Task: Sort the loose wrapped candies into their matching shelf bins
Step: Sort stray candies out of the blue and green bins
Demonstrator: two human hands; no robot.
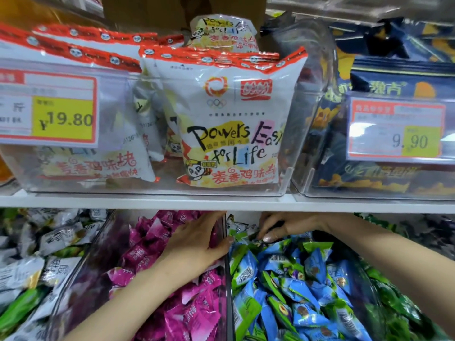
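Below the shelf board, a clear bin of pink wrapped candies [157, 247] stands left of a bin of blue and green wrapped candies [302, 274]. My left hand [197, 244] lies over the pink candies, its thumb hooked on the clear divider wall [227, 286] between the two bins. My right hand [283, 226] reaches into the back of the blue and green bin and its fingers pinch a green wrapped candy [242, 236] there. Both forearms come up from the bottom of the view.
A bin of white and green candies [44, 254] sits at far left, a green candy bin [398, 303] at far right. The white shelf board [221, 203] runs just above my hands. Above it stand clear bins of snack bags [229, 124] and dark blue packs [384, 87].
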